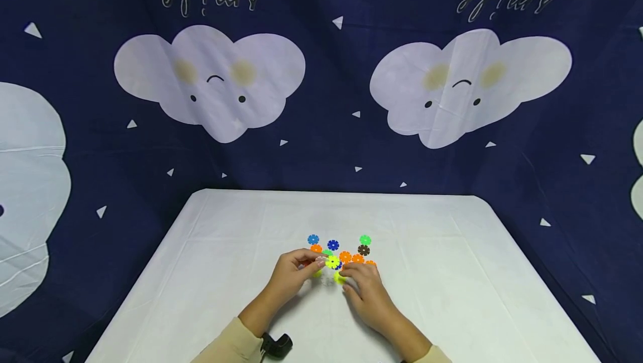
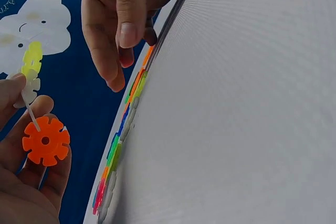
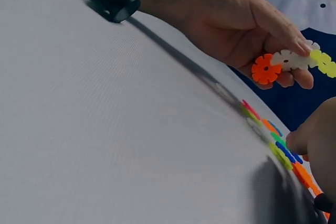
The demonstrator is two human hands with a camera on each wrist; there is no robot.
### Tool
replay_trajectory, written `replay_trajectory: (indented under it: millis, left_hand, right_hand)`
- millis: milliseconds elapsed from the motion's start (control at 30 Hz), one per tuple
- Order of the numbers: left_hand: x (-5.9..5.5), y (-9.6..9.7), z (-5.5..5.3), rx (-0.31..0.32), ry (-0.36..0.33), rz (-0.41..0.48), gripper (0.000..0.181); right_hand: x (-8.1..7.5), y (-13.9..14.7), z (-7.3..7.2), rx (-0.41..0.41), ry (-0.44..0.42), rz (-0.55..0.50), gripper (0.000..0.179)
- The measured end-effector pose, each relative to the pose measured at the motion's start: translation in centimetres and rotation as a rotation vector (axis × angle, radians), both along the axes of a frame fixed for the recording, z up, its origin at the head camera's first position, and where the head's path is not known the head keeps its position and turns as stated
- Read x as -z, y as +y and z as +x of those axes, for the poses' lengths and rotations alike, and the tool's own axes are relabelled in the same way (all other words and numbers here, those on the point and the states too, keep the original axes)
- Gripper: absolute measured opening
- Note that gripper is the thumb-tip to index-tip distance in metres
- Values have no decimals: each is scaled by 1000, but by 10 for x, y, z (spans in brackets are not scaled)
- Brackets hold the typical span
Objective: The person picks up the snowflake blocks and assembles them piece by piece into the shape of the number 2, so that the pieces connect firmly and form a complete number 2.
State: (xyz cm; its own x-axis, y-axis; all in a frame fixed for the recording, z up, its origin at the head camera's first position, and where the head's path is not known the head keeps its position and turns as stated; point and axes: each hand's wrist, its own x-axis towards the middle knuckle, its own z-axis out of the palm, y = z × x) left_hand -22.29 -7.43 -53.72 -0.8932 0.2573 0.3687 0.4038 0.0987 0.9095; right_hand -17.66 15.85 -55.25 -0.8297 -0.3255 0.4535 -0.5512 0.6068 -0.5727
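My left hand (image 1: 288, 273) pinches a small chain of joined, notched plastic snowflake discs, held above the table. In the right wrist view the chain runs from an orange disc (image 3: 265, 70) through white discs (image 3: 286, 60) to yellow ones (image 3: 324, 64). My right hand (image 1: 370, 293) hovers over the loose discs at the right, fingers pointing down and loosely bent. Nothing shows between its fingers in the left wrist view. Close to its fingertips in the head view is a yellow disc (image 1: 339, 278); whether they touch cannot be told.
Loose snowflake discs lie on the white table (image 1: 241, 229) around the hands: blue (image 1: 333, 245), green (image 1: 365, 239), brown (image 1: 364, 250), orange (image 1: 345, 257) and others. A black wrist device (image 1: 278, 346) sits at the left sleeve. Beyond the table hangs a dark blue cloud-print curtain (image 1: 331, 100).
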Motion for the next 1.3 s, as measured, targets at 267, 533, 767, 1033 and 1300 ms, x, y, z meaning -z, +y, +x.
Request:
replay_trajectory:
  millis: [267,533,767,1033,1300]
  left_hand:
    - [-10,4,7,-50,-25,-37,5]
    - [0,2,2,-20,-48,-19,6]
    - [2,1,1,0,-52,-10,5]
    - [3,2,1,-9,-52,-27,4]
    - [1,-1,1,21,-28,-47,6]
  right_hand:
    - [3,0,0,-46,87,84,29]
    - [4,-2,1,-51,85,155,32]
    - [6,-2,-1,-34,148,166,27]
    - [1,-1,1,-15,41,61,34]
    - [-11,3,0,32,-219,-391,32]
